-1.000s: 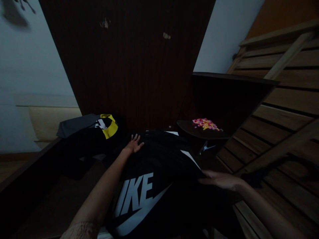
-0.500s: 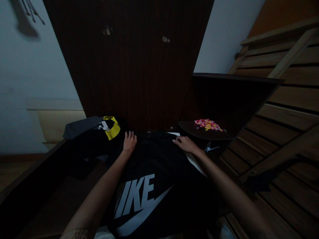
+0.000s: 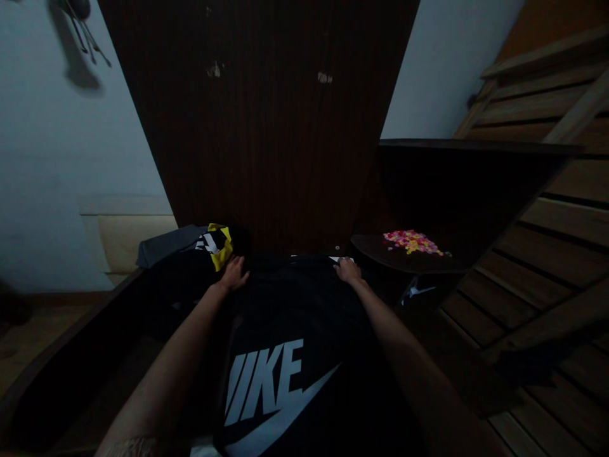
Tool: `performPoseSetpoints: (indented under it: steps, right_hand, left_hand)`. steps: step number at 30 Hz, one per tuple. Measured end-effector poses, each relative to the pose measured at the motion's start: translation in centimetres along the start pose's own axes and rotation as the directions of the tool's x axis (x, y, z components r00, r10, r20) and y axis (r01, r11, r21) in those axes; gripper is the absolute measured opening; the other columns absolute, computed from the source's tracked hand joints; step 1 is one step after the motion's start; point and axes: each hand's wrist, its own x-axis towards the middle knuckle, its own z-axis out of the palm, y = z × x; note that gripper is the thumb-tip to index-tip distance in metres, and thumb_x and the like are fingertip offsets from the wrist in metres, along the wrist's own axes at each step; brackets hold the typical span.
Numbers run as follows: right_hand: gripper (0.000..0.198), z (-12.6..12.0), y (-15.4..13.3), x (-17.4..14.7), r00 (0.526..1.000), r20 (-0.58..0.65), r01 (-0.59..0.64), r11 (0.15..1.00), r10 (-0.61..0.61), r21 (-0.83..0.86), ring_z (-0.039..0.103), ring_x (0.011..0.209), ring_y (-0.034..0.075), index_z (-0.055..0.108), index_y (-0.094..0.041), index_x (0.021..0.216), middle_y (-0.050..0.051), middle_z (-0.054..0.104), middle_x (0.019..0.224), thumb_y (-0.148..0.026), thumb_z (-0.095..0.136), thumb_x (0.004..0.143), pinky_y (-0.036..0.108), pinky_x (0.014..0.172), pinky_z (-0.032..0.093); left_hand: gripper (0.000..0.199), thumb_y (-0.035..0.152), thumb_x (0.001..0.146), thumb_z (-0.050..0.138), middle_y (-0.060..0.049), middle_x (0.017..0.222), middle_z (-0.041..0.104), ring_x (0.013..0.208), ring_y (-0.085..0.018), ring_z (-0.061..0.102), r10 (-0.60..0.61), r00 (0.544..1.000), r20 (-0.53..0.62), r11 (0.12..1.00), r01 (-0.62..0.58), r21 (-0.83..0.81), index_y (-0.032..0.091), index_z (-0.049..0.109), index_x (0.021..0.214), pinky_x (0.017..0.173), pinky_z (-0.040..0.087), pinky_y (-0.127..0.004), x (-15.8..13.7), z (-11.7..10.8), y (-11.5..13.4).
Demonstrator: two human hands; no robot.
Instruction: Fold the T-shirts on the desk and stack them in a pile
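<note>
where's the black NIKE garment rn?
Head view, lower centre: the black NIKE garment lies spread between the left hand and the right hand, just below the dark wooden panel in the picture.

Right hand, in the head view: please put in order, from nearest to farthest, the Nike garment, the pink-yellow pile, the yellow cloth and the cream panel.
1. Nike garment: right at the right hand.
2. Pink-yellow pile: to its right, on the shelf.
3. Yellow cloth: left, across the garment.
4. Cream panel: farther left, at the wall.
</note>
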Motion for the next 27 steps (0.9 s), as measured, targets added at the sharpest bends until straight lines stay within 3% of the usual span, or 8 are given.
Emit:
performPoseSetpoints:
  steps: [7, 12, 15, 18, 20, 23, 27]
  right_hand:
    - [0.029, -1.4, 2.2, -0.8, 0.985, -0.134, -0.099, 0.994, 0.104, 0.047, 0.061, 0.111, 0.027, 0.061, -0.021, 0.118, 0.015, 0.056, 0.123, -0.029, 0.042, 0.097, 0.034, 0.084, 0.047]
    - [0.031, -1.7, 0.9, -1.0, 0.987, -0.143, -0.076, 0.997, 0.076, 0.006, 0.061, 0.107, 0.027, 0.058, -0.021, 0.123, 0.016, 0.052, 0.126, -0.024, 0.049, 0.093, 0.036, 0.084, 0.047]
    - [0.038, -1.7, -1.4, -1.1, 0.981, -0.193, -0.004, 1.0, 0.007, 0.016, 0.062, 0.102, 0.026, 0.052, -0.02, 0.129, 0.017, 0.048, 0.131, -0.02, 0.049, 0.091, 0.037, 0.083, 0.047]
    - [0.03, -1.5, -4.7, -1.3, 0.967, -0.18, 0.193, 0.98, -0.183, 0.044, 0.057, 0.109, 0.027, 0.059, -0.019, 0.119, 0.015, 0.055, 0.124, -0.018, 0.049, 0.09, 0.036, 0.088, 0.046]
    - [0.025, -1.1, -7.2, -1.6, 0.926, -0.141, 0.366, 0.926, -0.352, 0.094, 0.053, 0.115, 0.025, 0.064, -0.019, 0.11, 0.012, 0.06, 0.117, -0.017, 0.051, 0.089, 0.035, 0.094, 0.043]
    - [0.031, 0.1, -11.1, -3.0, 0.825, -0.135, 0.565, 0.786, -0.549, 0.25, 0.052, 0.118, 0.023, 0.063, -0.016, 0.117, 0.011, 0.062, 0.122, -0.017, 0.054, 0.087, 0.036, 0.102, 0.039]
    - [0.05, 2.8, -15.5, -6.1, 0.664, -0.08, 0.708, 0.591, -0.743, 0.386, 0.04, 0.136, 0.026, 0.052, -0.013, 0.136, 0.015, 0.045, 0.147, -0.03, 0.057, 0.089, 0.041, 0.112, 0.031]
  left_hand:
    - [0.036, 0.032, 0.071, 0.06, -0.016, 0.112, 0.064, 0.115, -0.034, 0.057, -0.024, 0.999, 0.021, 0.995, 0.026, -0.099, 0.014, 0.062, 0.101, 0.104, 0.042, -0.041, 0.6, -1.5, 0.3]
    - [0.02, 0.028, 0.069, 0.061, -0.007, 0.09, 0.068, 0.093, -0.026, 0.065, -0.055, 0.997, 0.056, 0.977, 0.066, -0.205, 0.019, 0.062, 0.087, 0.086, 0.05, -0.033, 0.6, -3.2, 0.5]
    - [0.019, 0.03, 0.072, 0.061, -0.003, 0.083, 0.067, 0.081, -0.02, 0.065, -0.081, 0.994, 0.069, 0.958, 0.097, -0.27, 0.019, 0.059, 0.087, 0.074, 0.052, -0.029, 0.7, -4.4, 0.4]
    - [0.025, 0.026, 0.065, 0.067, -0.001, 0.079, 0.064, 0.079, -0.019, 0.063, -0.109, 0.992, 0.067, 0.943, 0.124, -0.31, 0.02, 0.057, 0.087, 0.072, 0.051, -0.028, 0.8, -5.1, 0.3]
    - [0.033, 0.021, 0.059, 0.07, 0.0, 0.08, 0.062, 0.08, -0.019, 0.062, -0.123, 0.991, 0.049, 0.934, 0.132, -0.333, 0.02, 0.055, 0.089, 0.073, 0.05, -0.028, 0.8, -5.4, 0.2]
    - [0.039, 0.017, 0.055, 0.068, 0.001, 0.08, 0.059, 0.078, -0.018, 0.06, -0.145, 0.989, 0.031, 0.915, 0.146, -0.377, 0.021, 0.053, 0.09, 0.071, 0.049, -0.028, 0.8, -5.9, -0.2]
    - [0.033, 0.012, 0.055, 0.061, 0.003, 0.074, 0.058, 0.07, -0.015, 0.058, -0.169, 0.984, 0.057, 0.875, 0.176, -0.45, 0.02, 0.052, 0.085, 0.063, 0.048, -0.025, 1.0, -6.8, -1.0]
